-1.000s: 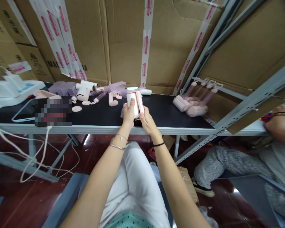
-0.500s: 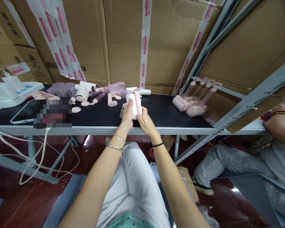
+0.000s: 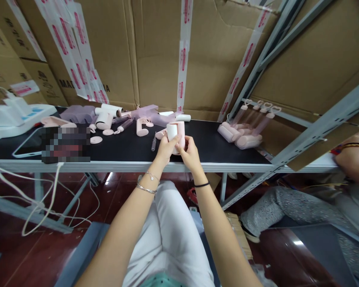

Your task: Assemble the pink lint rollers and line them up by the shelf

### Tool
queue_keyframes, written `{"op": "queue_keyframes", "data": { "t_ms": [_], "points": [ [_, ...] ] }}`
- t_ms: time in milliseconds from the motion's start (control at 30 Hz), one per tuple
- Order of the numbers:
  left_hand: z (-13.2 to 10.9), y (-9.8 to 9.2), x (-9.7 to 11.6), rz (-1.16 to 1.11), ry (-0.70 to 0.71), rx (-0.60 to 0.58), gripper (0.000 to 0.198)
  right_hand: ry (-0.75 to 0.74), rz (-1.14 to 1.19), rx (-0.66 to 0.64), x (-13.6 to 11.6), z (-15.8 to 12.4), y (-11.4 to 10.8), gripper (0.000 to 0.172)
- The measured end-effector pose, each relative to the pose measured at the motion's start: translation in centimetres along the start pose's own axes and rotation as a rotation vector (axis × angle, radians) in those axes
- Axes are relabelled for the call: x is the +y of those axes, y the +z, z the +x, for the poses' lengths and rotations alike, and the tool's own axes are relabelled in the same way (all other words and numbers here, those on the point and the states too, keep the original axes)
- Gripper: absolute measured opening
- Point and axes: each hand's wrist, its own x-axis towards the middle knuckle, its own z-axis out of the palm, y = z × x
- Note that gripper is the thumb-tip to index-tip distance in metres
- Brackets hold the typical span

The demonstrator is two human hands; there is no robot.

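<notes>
Both hands have slid a bit to the right and lower since the earlier frame, and the left thumb is no longer on top of the roll. Left hand (image 3: 165, 149) and right hand (image 3: 191, 154) both close around the lint roller head (image 3: 176, 133), a white roll in a pink cover. It is held just above the near part of the black table (image 3: 206, 143), not resting on it. Left fingers pinch the white side and right fingers wrap the pink side, probably so the two parts can be pressed together squarely.

Loose pink parts (image 3: 142, 126) and white rolls (image 3: 107, 113) lie scattered at the table's far left, within reach. Finished rollers (image 3: 242, 135) lie grouped at the right, handles pointing away, apart from the loose stock. A co-worker's arm (image 3: 351, 153) shows at the right edge.

Writing: the cardboard boxes (image 3: 155, 52) behind show "MA…A", cut off by tape strips (image 3: 77, 63), and "V3" on a left box. The tape's red print is too small to read. One item on the table is pixelated.
</notes>
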Motion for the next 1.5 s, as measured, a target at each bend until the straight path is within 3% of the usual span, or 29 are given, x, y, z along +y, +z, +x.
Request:
{"op": "queue_keyframes", "data": {
  "t_ms": [1500],
  "points": [
    [-0.17, -0.31, 0.05, 0.122, 0.043, -0.012, 0.054, 0.048, 0.059, -0.032, -0.53, -0.08, -0.17, 0.042]
  ]
}}
